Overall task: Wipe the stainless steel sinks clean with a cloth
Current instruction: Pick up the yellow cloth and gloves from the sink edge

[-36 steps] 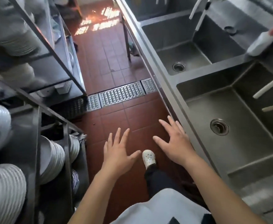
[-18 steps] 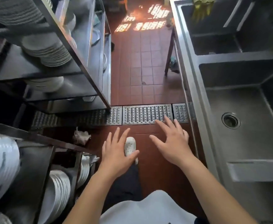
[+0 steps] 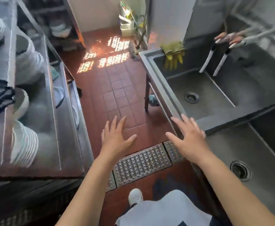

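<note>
A row of stainless steel sinks runs along the right. The far basin has a round drain, and the near basin lies at the lower right. My left hand hovers over the red tiled floor, fingers spread, holding nothing. Just above the sink's front rim, where the two basins meet, my right hand is spread flat and empty too. Yellow rubber gloves hang over the far end of the sink. No cloth is in either hand.
Steel shelving stacked with white plates lines the left side. A metal floor drain grate crosses the narrow aisle under my hands. White tap hoses hang over the far basin. Cleaning tools lean at the aisle's far end.
I have walked forward along the aisle; the floor grate now lies beneath my wrists and the far basin has come into view. Both hands stay spread and empty.
</note>
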{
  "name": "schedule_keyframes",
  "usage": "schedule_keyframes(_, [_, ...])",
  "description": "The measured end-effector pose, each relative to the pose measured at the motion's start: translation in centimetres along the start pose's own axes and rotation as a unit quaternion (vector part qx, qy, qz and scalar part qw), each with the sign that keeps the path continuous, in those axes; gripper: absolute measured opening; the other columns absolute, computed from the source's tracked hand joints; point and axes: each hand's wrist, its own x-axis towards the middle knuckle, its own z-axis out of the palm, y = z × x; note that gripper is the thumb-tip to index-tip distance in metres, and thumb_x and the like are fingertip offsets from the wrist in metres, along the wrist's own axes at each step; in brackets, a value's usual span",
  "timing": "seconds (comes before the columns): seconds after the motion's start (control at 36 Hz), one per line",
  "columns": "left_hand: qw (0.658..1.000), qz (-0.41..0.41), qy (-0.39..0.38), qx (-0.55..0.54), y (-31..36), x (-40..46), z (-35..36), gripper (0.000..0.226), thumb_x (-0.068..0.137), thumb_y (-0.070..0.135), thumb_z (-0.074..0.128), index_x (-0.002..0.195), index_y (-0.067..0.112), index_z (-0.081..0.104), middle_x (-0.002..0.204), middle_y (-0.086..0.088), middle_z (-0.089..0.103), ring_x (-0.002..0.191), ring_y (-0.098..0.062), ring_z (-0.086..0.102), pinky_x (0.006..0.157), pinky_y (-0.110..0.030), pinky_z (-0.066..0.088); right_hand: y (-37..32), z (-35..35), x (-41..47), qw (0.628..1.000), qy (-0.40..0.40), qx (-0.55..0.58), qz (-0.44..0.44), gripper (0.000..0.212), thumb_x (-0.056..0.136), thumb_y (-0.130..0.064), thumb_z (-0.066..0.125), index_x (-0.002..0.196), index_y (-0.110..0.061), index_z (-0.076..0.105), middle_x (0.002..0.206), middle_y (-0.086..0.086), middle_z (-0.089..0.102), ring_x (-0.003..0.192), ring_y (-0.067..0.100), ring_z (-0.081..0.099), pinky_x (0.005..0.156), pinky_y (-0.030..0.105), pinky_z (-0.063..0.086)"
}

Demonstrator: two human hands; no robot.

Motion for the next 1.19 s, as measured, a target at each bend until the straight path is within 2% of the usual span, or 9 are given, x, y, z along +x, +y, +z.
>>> schedule_keyframes(0.19, [0.997,0.043,-0.023,0.065,2.9,17.3,-2.4,0.085,0.088,0.065,0.056,0.156,0.045,0.009,0.168,0.006,-0.001,0.154,-0.029,-0.003,0.124,-0.046,0.008,0.2,-1.9,15.0,0.996,0.013,0.041,0.076,0.062,0.092,-0.06,0.054,0.149,-0.047,0.034,0.167,-0.011,0.016,0.154,0.018,0.007,0.12,0.047,0.012])
schedule_keyframes(0.44, [0.991,0.01,-0.112,0.074,7.3,35.6,-7.2,0.082,0.091,0.058,0.059,0.157,0.043,0.011,0.168,0.007,0.002,0.154,-0.027,-0.001,0.124,-0.045,0.009,-0.7,-4.8,37.6,0.99,-0.007,0.1,0.096,0.064,0.092,-0.06,0.055,0.151,-0.044,0.035,0.167,-0.009,0.018,0.154,0.021,0.009,0.121,0.049,0.014])
schedule_keyframes(0.64, [0.98,0.026,-0.125,-0.154,12.7,45.1,-10.1,0.071,0.089,0.044,0.071,0.15,0.04,0.036,0.155,0.014,0.036,0.137,-0.003,0.034,0.112,-0.03,0.028,0.3,-10.0,51.6,0.98,-0.011,0.126,0.15,0.068,0.091,-0.054,0.061,0.151,-0.032,0.038,0.164,0.0,0.027,0.149,0.028,0.027,0.119,0.05,0.027])
schedule_keyframes(0.72, [0.949,-0.016,-0.168,-0.267,15.2,49.3,-9.6,0.062,0.088,0.036,0.074,0.142,0.044,0.045,0.139,0.017,0.052,0.118,0.006,0.049,0.11,-0.035,0.04,1.5,-12.3,57.4,0.973,0.01,0.155,0.168,0.074,0.088,-0.048,0.068,0.152,-0.025,0.038,0.159,0.005,0.035,0.144,0.03,0.035,0.118,0.05,0.03])
schedule_keyframes(0.78, [0.919,-0.053,-0.201,-0.336,16.9,52.6,-9.0,0.059,0.09,0.026,0.072,0.142,0.038,0.049,0.129,0.016,0.058,0.107,0.006,0.057,0.097,-0.029,0.046,2.6,-13.5,60.6,0.967,0.029,0.166,0.191,0.074,0.087,-0.046,0.071,0.151,-0.024,0.04,0.154,0.008,0.042,0.14,0.032,0.042,0.115,0.049,0.035])
schedule_keyframes(0.89, [0.855,-0.163,-0.265,-0.415,21.2,59.2,-8.2,0.035,0.092,0.024,0.064,0.126,0.031,0.06,0.125,0.005,0.061,0.114,-0.015,0.058,0.086,-0.035,0.05,4.4,-14.2,65.8,0.943,0.039,0.21,0.255,0.076,0.086,-0.039,0.076,0.151,-0.019,0.041,0.15,0.011,0.048,0.134,0.03,0.049,0.106,0.037,0.042])
schedule_keyframes(0.97, [0.785,-0.252,-0.315,-0.471,23.6,62.9,-7.5,0.017,0.093,0.024,0.057,0.11,0.021,0.06,0.12,0.0,0.059,0.12,-0.027,0.058,0.095,-0.047,0.05,5.0,-13.8,68.1,0.925,0.018,0.235,0.298,0.083,0.084,-0.035,0.079,0.152,-0.015,0.037,0.152,0.012,0.045,0.136,0.029,0.047,0.11,0.039,0.042])
schedule_keyframes(1.08, [0.734,-0.318,-0.351,-0.487,26.1,66.4,-6.5,0.035,0.094,0.018,0.055,0.129,0.015,0.049,0.134,-0.007,0.053,0.119,-0.031,0.054,0.106,-0.055,0.041,4.9,-13.3,70.7,0.908,-0.005,0.247,0.339,0.087,0.083,-0.033,0.08,0.154,-0.013,0.035,0.153,0.012,0.044,0.137,0.03,0.047,0.114,0.044,0.04])
schedule_keyframes(1.19, [0.686,-0.355,-0.369,-0.517,27.3,68.9,-5.4,0.035,0.093,0.011,0.052,0.128,0.007,0.051,0.126,-0.011,0.061,0.119,-0.028,0.061,0.107,-0.049,0.044,4.8,-12.3,72.6,0.901,0.0,0.223,0.373,0.071,0.079,-0.035,0.081,0.139,-0.014,0.048,0.134,0.009,0.057,0.122,0.029,0.056,0.108,0.046,0.043])
